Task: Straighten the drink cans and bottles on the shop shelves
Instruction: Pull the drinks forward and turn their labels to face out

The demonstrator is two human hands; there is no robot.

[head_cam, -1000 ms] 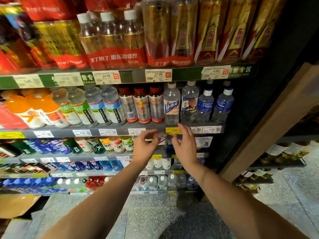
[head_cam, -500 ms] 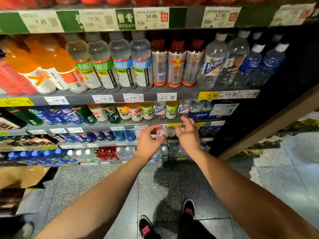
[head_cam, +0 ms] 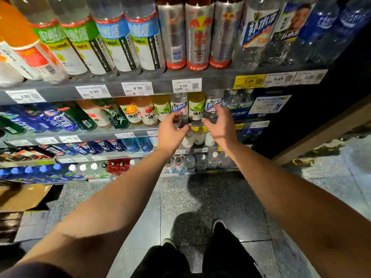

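Closer in and lower than half a second ago: top shelf with its green strip gone from view, feet and dark trousers now larger at the bottom, both hands risen from the shelf edge to bottle height on the second visible shelf (head_cam: 140,127). Left hand (head_cam: 170,133) raised before a clear bottle with a blue and pink label (head_cam: 179,107), fingers (head_cam: 176,118) curled loosely with thumb apart, seemingly just short of the bottle; contact hard to judge through the blur. Right hand (head_cam: 220,125) spread, fingers apart and relaxed, in front of a second clear bottle with a blue label (head_cam: 213,104), nothing gripped. Between those two, a bottle of pale green drink (head_cam: 196,106), upright. To the left on the same shelf, orange and pink juice bottles (head_cam: 138,111), then dark green bottles (head_cam: 112,115) and blue ones (head_cam: 54,121), these appearing to lean leftward, perhaps only lens distortion. On the shelf above (head_cam: 160,85), orange drinks (head_cam: 18,33) at far left, clear bottles with green and blue labels (head_cam: 112,37), three silver bottles with red bases (head_cam: 198,35), then clear water bottles (head_cam: 259,33) and dark blue ones (head_cam: 325,29). White price tags (head_cam: 137,88) and one yellow tag (head_cam: 249,81) along that shelf's front. Lower down, rows of blue caps (head_cam: 30,169), white caps and red caps seen from above. Speckled grey floor (head_cam: 200,197) below, a cardboard box (head_cam: 22,197) at left.
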